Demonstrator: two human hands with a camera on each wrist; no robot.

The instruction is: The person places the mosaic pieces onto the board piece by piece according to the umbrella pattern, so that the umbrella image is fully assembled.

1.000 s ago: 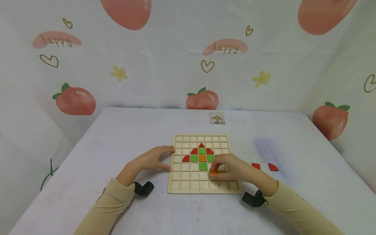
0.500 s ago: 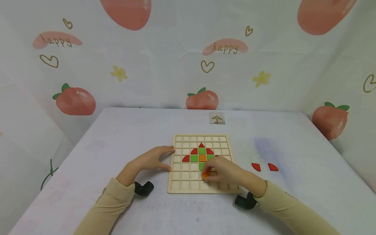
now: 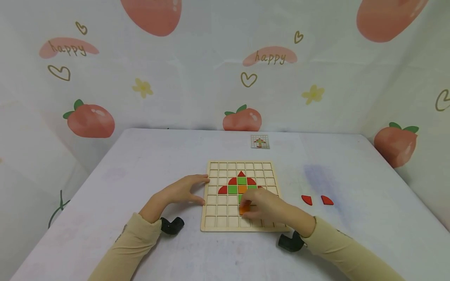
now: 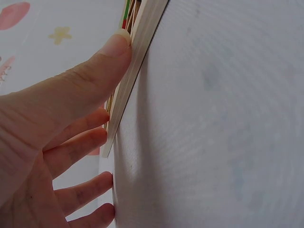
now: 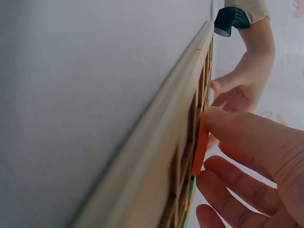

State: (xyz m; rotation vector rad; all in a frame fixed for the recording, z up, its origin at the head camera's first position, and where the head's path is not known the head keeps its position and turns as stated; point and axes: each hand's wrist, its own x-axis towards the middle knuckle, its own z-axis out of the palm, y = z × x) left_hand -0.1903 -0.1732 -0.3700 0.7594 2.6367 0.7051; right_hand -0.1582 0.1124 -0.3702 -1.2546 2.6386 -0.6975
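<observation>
A wooden grid board [image 3: 215, 221] lies on the white table. Near its left edge my left hand [image 3: 179, 190] spreads, thumb and fingertips touching the frame. In the left wrist view, the thumb [image 4: 102, 61] meets the board's rim. My right hand [image 3: 268, 205] pinches an orange square tile [image 3: 242, 210] over a cell in the middle column. The right wrist view shows the orange tile [image 5: 201, 147] between thumb and fingers, low at the board's surface; whether it is fully seated I cannot tell. Farther up sit green tiles [image 3: 232, 189], another orange square [image 3: 242, 189] and red pieces [image 3: 222, 190], partly hidden by the right hand.
Two red quarter-round pieces [image 3: 306, 200] lie on the table to the right of the board. A small pattern card [image 3: 260, 141] lies behind it. Black devices [image 3: 172, 225] hang at both wrists. A printed cloth backs the table.
My right hand has moved left with the orange tile, from a cell right of the middle column to the middle column. The left hand has stayed in place.
</observation>
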